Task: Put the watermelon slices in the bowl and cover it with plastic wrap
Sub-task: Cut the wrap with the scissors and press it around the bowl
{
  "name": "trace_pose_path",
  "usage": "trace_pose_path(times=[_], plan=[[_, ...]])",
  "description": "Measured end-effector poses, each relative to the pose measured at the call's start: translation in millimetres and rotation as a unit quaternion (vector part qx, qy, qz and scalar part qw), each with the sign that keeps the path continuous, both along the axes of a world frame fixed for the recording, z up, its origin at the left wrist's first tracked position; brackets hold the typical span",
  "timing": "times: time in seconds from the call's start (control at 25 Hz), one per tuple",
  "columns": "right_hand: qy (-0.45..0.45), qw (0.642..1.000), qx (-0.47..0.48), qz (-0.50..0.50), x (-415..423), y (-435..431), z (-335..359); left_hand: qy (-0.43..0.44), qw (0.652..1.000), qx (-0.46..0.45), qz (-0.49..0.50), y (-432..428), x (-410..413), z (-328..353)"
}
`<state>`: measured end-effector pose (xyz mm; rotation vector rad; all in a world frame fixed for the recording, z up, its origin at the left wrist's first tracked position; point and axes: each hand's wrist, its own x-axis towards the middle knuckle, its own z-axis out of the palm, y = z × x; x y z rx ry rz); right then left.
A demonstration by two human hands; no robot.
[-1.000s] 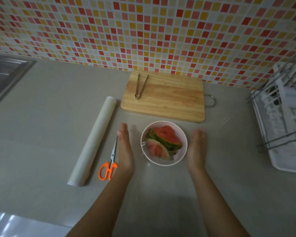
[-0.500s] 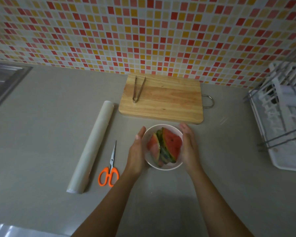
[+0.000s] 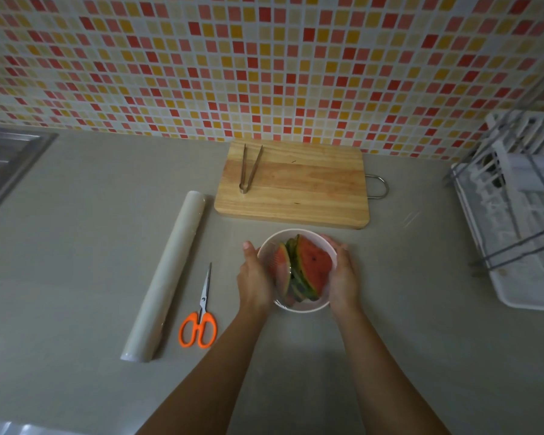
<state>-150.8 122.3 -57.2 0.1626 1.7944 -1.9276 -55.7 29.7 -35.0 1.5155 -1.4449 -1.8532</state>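
We're cupping the bowl [image 3: 296,304] from both sides: left hand [image 3: 254,279] pressing on its left wall, right hand [image 3: 343,277] on its right wall, fingers curled round the rim and closed against it. The bowl is sitting on the counter [image 3: 76,262], just in front of the cutting board [image 3: 296,186], dead centre between the two palms. The watermelon slices [image 3: 302,271] are already in it, standing on edge with rinds toward us, long axes running near-to-far. A sheen over the fruit suggests film is already stretched across the top, but we're not able to confirm that from this view.

We're judging this as the seal-down step: pressing wrap against the bowl's sides. The relation that matters is symmetry, since the bowl lies between the hands, neither one nearer, so any smoothing is going straight down both walls at once.

The plastic wrap roll [image 3: 167,274] is lying well to the left, long axis near-to-far, with the scissors [image 3: 200,318] between it and the left hand. If more film is needed, the left hand is the closer one. Tongs [image 3: 248,167] are resting on the board, unused.
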Motion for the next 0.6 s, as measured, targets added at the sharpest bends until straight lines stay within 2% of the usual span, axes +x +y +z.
trace_pose_path(times=[0.08,0.2,0.4,0.44,0.52,0.56,0.6], plan=[[-0.018,1.000,-0.012,-0.013,0,0,1,-0.043,0.999,0.000,0.029,5,-4,6],[-0.058,0.998,0.019,-0.035,0,0,-2,-0.088,0.995,-0.021,0.035,12,-7,12],[-0.067,0.994,0.083,0.011,3,-8,4,-0.149,0.981,-0.097,0.081,8,-2,10],[-0.058,0.994,0.095,0.014,3,-6,7,-0.139,0.982,-0.103,0.077,5,0,8],[0.011,0.994,0.107,-0.004,1,1,14,-0.059,0.993,-0.083,0.053,-1,7,7],[0.068,0.992,0.109,-0.007,2,7,18,-0.014,0.995,-0.097,0.028,-3,13,8],[0.126,0.986,0.104,0.011,4,12,23,0.017,0.988,-0.154,-0.012,-5,19,9]])
